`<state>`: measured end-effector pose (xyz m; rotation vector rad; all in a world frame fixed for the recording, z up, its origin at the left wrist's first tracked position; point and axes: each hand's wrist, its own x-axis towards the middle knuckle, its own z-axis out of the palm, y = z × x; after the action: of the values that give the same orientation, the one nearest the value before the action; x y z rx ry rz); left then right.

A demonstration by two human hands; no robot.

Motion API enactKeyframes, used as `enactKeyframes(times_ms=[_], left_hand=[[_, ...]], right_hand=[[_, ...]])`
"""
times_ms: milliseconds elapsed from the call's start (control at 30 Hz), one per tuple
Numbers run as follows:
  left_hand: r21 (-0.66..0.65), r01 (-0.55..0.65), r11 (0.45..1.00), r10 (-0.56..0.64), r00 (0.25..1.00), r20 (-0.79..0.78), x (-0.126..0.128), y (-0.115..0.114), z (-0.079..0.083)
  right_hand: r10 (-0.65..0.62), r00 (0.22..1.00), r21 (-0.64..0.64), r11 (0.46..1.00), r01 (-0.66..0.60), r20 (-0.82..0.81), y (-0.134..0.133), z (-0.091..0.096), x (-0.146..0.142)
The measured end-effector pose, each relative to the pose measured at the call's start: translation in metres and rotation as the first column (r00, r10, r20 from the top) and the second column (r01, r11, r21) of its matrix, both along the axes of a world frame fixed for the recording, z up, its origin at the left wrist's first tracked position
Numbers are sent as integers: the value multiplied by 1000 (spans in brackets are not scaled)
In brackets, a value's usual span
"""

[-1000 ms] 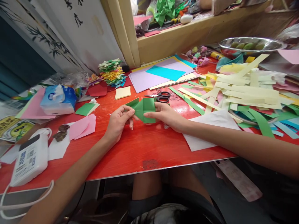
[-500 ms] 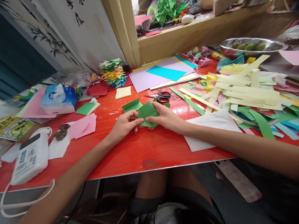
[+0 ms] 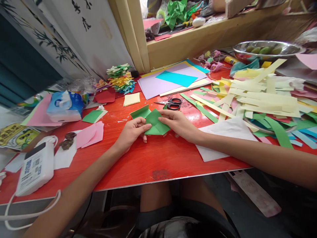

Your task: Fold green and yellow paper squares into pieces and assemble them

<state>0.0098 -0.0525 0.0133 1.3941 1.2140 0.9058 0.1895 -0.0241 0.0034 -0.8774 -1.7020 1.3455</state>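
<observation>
A folded green paper lies on the red table in front of me. My left hand pinches its left corner with closed fingers. From the other side my right hand presses down on its right part, fingers closed over the fold. A second folded green piece lies just behind it, untouched. Black-handled scissors rest a little past my right hand.
Lilac, yellow and teal sheets lie at the back. Many paper strips pile up on the right over a white sheet. A tissue pack, pink papers and a white device sit left. A metal bowl stands far right.
The green paper was folded over from a wider shape into a smaller pointed one. The second green piece now lies apart behind it. Both hands shifted slightly on the paper.
</observation>
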Motion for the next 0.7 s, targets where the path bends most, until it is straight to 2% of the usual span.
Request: enactKeyframes(times_ms=[100,267,433,567,700], left_hand=[[-17,-7,1000,8,999,34,0,0,1],[-40,14,999,-11,996,88,-1,0,2],[-32,3,999,0,996,93,-2,-1,3],[-20,9,1000,-7,997,82,-2,-1,2],[-28,-2,1000,4,999,51,-1,-1,2]], right_hand=[[-21,998,114,993,15,57,-2,-1,2],[-43,987,314,949,-8,154,-4,0,4],[-56,970,424,904,-52,237,-6,7,5],[59,974,365,921,-139,221,-7,7,4],[136,990,205,968,-142,45,-5,2,2]])
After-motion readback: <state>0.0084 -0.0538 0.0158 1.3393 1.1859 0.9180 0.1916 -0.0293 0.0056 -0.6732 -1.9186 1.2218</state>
